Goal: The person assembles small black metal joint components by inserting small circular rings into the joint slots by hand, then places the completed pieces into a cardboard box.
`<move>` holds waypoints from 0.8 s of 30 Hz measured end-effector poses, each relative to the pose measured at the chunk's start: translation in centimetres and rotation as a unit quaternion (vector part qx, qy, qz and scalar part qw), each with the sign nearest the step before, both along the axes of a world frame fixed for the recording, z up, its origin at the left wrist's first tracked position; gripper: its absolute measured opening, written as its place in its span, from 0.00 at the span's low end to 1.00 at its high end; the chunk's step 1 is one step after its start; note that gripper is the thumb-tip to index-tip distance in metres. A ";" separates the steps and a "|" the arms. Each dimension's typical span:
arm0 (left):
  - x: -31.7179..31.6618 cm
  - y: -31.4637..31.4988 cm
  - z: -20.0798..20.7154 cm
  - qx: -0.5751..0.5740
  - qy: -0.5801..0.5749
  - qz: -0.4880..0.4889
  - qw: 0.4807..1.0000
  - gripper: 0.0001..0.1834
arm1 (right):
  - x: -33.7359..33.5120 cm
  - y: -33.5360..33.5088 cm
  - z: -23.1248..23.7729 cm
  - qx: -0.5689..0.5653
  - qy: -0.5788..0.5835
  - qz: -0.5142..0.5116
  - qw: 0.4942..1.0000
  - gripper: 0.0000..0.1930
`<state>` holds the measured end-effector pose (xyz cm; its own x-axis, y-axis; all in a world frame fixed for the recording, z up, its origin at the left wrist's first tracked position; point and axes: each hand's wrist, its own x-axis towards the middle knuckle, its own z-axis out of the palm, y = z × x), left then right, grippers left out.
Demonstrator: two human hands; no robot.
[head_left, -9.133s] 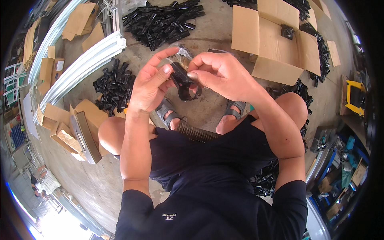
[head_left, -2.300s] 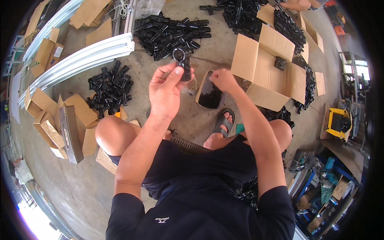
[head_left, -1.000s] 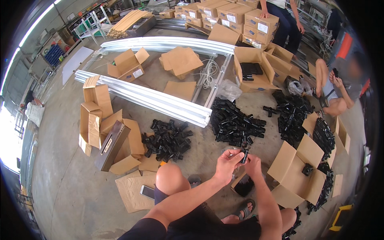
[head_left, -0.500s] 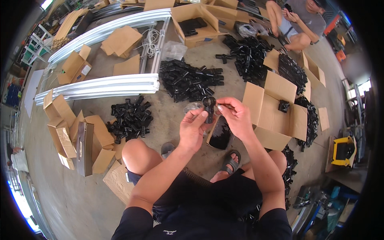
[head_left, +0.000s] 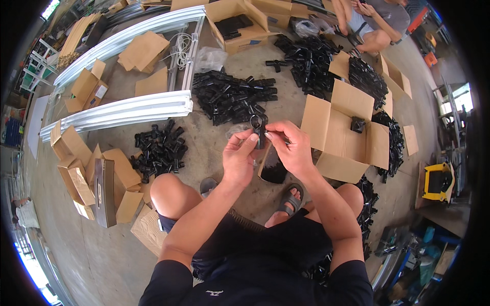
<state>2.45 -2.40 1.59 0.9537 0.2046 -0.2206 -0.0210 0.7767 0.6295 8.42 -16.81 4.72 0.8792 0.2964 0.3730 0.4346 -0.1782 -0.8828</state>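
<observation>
Between the fingers and thumb of my left hand (head_left: 239,162) is a black clamp fitting (head_left: 260,138), a round open ring on a short stem. The ring points away from me. My right hand (head_left: 293,153) is closed in a pinch against the fitting's right side, just below the ring; whatever its fingertips hold is too small to make out. Under my hands, partly hidden by them, stands a small open box (head_left: 263,164) with tiny black pieces inside. Beyond the fitting lies a heap of similar black fittings (head_left: 224,97).
A smaller black heap (head_left: 161,148) lies left, by opened cartons (head_left: 122,171). To the right stands an open cardboard box (head_left: 347,148) with one black part inside. White metal rails (head_left: 127,109) lie far left. Another person (head_left: 375,30) sits at the far right.
The fitting has turned in my left hand, so its ring opening now shows. My right fingertips have come closer against it. The whole view has shifted slightly.
</observation>
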 end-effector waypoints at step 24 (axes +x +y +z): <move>-0.3 -0.4 -2.2 -0.050 0.024 -0.023 0.998 0.06 | 0.9 -0.2 -1.2 -0.248 -0.179 -0.025 0.952 0.11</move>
<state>2.13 -2.82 -0.59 0.9493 0.1355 -0.2835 0.0443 0.8354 0.5478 9.29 -17.02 3.48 0.7395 0.4745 0.4774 0.6719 -0.5628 -0.4814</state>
